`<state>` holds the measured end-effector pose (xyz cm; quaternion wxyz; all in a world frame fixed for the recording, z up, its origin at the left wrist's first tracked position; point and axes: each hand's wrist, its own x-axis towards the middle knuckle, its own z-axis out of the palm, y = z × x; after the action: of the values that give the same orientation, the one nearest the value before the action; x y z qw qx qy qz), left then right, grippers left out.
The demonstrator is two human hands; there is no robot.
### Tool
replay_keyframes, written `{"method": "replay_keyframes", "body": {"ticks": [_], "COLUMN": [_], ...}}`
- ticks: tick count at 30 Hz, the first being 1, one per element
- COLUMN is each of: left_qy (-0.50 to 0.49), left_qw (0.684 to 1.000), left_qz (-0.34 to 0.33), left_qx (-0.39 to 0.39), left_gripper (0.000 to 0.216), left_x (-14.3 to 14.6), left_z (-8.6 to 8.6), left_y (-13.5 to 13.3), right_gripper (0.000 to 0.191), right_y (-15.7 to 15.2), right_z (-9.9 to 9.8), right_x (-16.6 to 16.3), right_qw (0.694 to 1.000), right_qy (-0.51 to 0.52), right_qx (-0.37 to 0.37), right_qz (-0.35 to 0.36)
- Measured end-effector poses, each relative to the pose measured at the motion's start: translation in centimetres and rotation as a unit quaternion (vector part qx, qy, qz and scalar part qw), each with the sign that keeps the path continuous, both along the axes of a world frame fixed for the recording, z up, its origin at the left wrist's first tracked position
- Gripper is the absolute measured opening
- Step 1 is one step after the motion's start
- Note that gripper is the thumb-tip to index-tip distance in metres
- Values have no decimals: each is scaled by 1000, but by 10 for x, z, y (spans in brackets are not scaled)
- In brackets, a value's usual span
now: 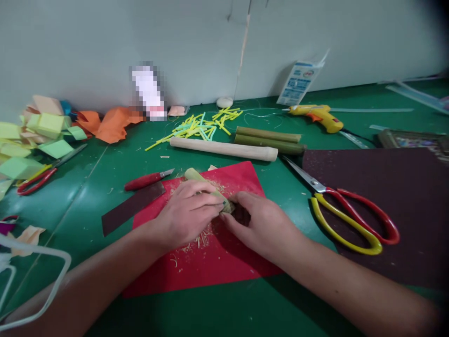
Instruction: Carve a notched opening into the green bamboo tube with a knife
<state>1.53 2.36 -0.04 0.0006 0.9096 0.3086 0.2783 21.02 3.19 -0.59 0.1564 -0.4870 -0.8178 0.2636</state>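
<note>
A pale green bamboo piece lies slantwise over a red sheet, its far end pointing up and left. My left hand is closed over its middle, fingers laid across the top. At the near end, my right hand pinches the bamboo between thumb and fingers; whether a small thing is also in that grip is hidden. Fine shavings are scattered on the sheet around both hands. Left of the sheet lie a red-handled craft knife and a dark brown sandpaper strip.
Behind the hands are a peeled bamboo stick, green bamboo pieces and cut yellow and green strips. Large scissors rest on dark brown sandpaper at right. A yellow glue gun and folded papers lie farther out.
</note>
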Motion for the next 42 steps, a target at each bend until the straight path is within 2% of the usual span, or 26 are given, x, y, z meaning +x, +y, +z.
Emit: {"method": "replay_keyframes", "body": {"ticks": [5,12,17,24,42], "left_qy": [0,15,15,-10,-32], "left_qw": [1000,999,1000,999,998], "left_qz": [-4,-1,-11,10,21], "left_qx": [-3,49,14,-43,-47], "left_gripper": [19,16,17,15,14], "left_x": [0,0,3,8,11], "left_z": [-2,-2,-3,2,4], "left_y": [2,1,6,16,11], "right_gripper": [26,13,10,11,9], "right_y": [-3,2,4,5,8], "right_z": [-3,-2,-1,-2,-3], "right_x": [-1,0,0,1,1], "right_qw": [999,999,998,999,997], "right_qy": [-1,19,44,42,75], "right_qx": [27,37,35,31,-5], "right_qz": [-39,-25,-13,-9,-17]}}
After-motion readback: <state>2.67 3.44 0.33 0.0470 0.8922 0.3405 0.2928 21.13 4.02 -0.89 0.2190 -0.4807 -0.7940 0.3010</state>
